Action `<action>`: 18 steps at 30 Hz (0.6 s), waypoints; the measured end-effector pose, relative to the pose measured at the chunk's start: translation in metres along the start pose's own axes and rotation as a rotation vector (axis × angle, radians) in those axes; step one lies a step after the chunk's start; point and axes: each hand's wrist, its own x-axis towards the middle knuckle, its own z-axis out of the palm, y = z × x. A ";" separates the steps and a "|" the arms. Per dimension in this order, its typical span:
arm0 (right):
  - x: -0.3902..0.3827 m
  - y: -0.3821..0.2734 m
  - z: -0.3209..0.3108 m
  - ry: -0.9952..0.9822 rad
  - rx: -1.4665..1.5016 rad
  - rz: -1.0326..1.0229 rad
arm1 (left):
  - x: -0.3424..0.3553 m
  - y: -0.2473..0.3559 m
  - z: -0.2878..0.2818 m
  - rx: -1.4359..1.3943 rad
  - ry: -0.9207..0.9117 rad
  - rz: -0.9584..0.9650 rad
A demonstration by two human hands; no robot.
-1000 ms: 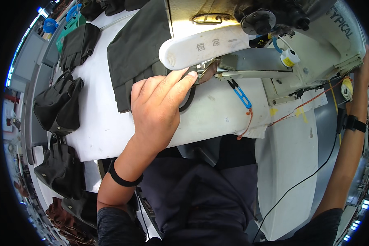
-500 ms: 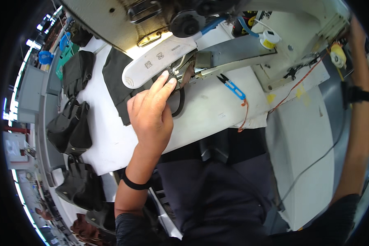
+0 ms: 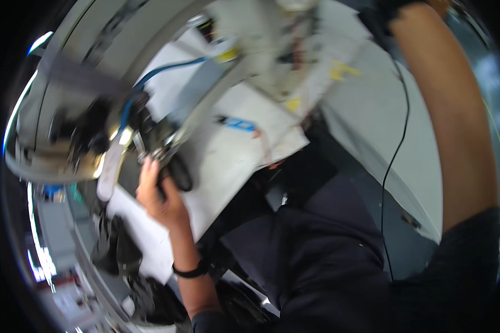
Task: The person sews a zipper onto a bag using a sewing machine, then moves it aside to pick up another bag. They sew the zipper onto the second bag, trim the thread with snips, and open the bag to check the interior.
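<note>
My left hand (image 3: 160, 197) is at the needle area of a sewing machine (image 3: 89, 125), somewhat blurred. Its fingers are stretched forward, with the thumb apart, and their tips touch or nearly touch dark material under the machine. A black strap loop (image 3: 182, 172) curves beside the thumb on the white tabletop (image 3: 211, 166). My right forearm (image 3: 447, 100) reaches up at the far right, with a black band (image 3: 380, 28) near the wrist; the hand itself is beyond the upper edge.
Blue-handled thread snips (image 3: 239, 124) lie on the tabletop, tied to an orange cord (image 3: 265, 147). Dark bags (image 3: 116, 244) stand along the left. A blue tube (image 3: 169, 69) runs by the machine. A black cable (image 3: 397, 155) hangs at the right.
The view has swung to the right, so the machine and left hand sit lower and further left. My right forearm shows higher and nearer the middle. The left hand stays at the needle area.
</note>
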 end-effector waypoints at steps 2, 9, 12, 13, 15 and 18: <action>0.001 -0.020 -0.002 -0.098 -0.098 0.017 | 0.002 -0.002 -0.011 0.011 -0.014 -0.009; -0.235 -0.150 -0.066 -0.300 0.794 0.441 | 0.002 -0.004 -0.017 0.113 -0.040 -0.039; -0.353 -0.181 -0.028 -0.762 0.631 0.449 | -0.004 -0.012 -0.019 0.019 -0.015 -0.040; -0.383 -0.180 -0.007 -0.741 0.716 0.522 | -0.002 -0.015 -0.018 -0.002 -0.032 -0.007; -0.417 -0.188 0.028 -0.823 0.846 0.745 | -0.002 -0.006 -0.006 0.030 -0.049 -0.029; -0.425 -0.188 0.057 -0.956 0.962 0.945 | -0.002 0.007 0.000 0.027 -0.069 -0.046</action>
